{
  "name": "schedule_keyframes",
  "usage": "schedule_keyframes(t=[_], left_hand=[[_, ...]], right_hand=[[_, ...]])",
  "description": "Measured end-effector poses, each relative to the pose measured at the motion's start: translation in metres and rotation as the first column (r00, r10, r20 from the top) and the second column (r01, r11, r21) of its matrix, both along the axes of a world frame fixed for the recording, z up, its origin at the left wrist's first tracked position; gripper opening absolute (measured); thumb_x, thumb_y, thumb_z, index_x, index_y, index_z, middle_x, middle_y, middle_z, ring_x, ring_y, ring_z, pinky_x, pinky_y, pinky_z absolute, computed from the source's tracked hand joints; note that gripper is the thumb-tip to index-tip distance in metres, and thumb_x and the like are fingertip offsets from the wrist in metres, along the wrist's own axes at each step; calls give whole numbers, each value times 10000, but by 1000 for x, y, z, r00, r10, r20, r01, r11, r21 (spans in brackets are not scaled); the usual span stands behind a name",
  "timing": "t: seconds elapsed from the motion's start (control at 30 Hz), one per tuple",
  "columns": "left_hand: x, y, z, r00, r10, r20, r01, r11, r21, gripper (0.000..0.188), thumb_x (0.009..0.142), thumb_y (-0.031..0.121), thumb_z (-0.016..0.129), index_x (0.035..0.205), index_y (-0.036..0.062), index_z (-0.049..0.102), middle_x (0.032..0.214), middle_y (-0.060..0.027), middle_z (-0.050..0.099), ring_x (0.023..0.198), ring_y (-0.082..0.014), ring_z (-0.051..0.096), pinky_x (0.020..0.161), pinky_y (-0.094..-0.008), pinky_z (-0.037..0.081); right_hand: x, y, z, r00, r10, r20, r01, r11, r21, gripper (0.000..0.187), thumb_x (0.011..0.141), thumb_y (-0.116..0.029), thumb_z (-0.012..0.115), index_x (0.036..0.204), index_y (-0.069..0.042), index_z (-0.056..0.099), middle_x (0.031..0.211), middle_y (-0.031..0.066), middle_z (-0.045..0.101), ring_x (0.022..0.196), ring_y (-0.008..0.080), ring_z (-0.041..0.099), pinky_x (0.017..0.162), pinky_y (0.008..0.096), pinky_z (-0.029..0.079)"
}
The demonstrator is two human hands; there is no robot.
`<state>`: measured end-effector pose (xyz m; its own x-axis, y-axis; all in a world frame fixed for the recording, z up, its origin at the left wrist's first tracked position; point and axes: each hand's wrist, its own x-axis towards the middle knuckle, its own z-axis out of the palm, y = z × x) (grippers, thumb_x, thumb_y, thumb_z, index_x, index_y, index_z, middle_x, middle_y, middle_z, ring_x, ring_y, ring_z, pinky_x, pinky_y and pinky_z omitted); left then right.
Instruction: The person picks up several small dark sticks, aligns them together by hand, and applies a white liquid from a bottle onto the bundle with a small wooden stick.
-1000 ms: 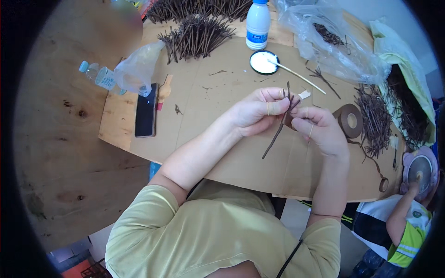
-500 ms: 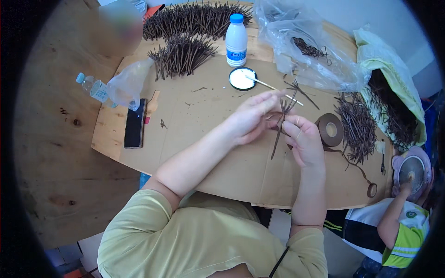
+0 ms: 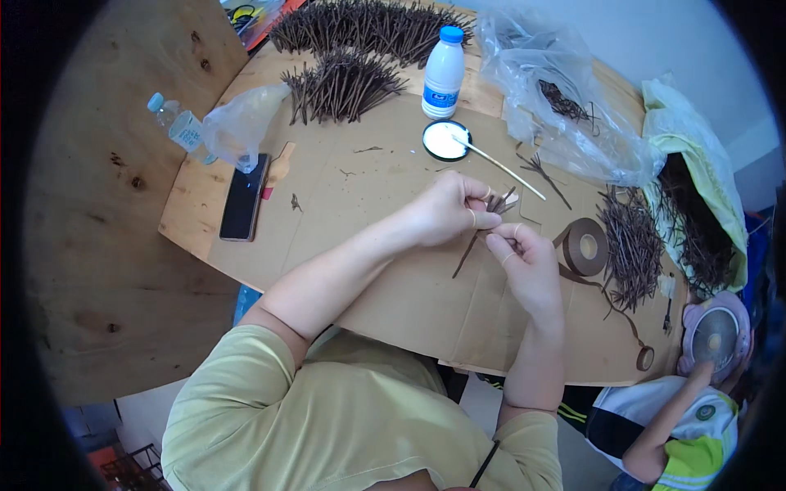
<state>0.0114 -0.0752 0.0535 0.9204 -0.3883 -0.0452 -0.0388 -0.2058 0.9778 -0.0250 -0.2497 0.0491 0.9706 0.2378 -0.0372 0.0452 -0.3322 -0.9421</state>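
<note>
We've got a knotty plywood panel (image 3: 115,254) at left, pale bluish wall (image 3: 655,37) upper right, wooden tabletop (image 3: 195,195) between, light floor (image 3: 160,412) lower left.

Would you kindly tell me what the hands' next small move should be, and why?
Perhaps roll the branched twig slightly in the left hand, since that hand pinches it near its fork and the right hand is close beside it.

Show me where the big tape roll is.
In the head view, the big tape roll is just right of the right hand, beside the dark stick pile.
</note>
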Motion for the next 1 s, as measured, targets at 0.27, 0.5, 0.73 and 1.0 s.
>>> schedule_keyframes(t=[0.27,0.5,0.73,1.0], left_hand=[[11,7,0,955,-295,-25,279,926,-252,349,796,98,639,1116,6,534,702,33,527,649,-24,467,588,-174,388],[8,-7,-2,946,-302,-117,167,764,-623,536,809,84,612,1275,-11,364,813,-2,568,711,-77,535,686,-234,459],[12,-14,-18,858,-501,-111,194,517,-834,464,857,186,565,1255,18,398,909,-47,583,799,-127,572,737,-255,460],[-1,-3,-17,965,-134,-225,2,864,-504,305,783,110,655,1046,37,521,777,18,526,744,-69,514,699,-203,421]], right_hand=[[4,-11,13,972,159,-174,-122,970,210,90,815,-52,592,875,14,604,709,-23,560,630,45,498,569,183,396],[7,-18,7,955,204,-215,-73,865,496,118,824,-49,577,922,13,600,845,24,602,742,69,521,654,211,422],[9,-14,-4,912,323,-254,-38,681,732,109,840,-64,556,906,10,599,885,41,609,728,79,511,641,217,412],[2,6,-9,976,77,-205,14,912,410,74,825,-59,585,856,4,609,761,-1,570,659,53,486,597,197,387]])
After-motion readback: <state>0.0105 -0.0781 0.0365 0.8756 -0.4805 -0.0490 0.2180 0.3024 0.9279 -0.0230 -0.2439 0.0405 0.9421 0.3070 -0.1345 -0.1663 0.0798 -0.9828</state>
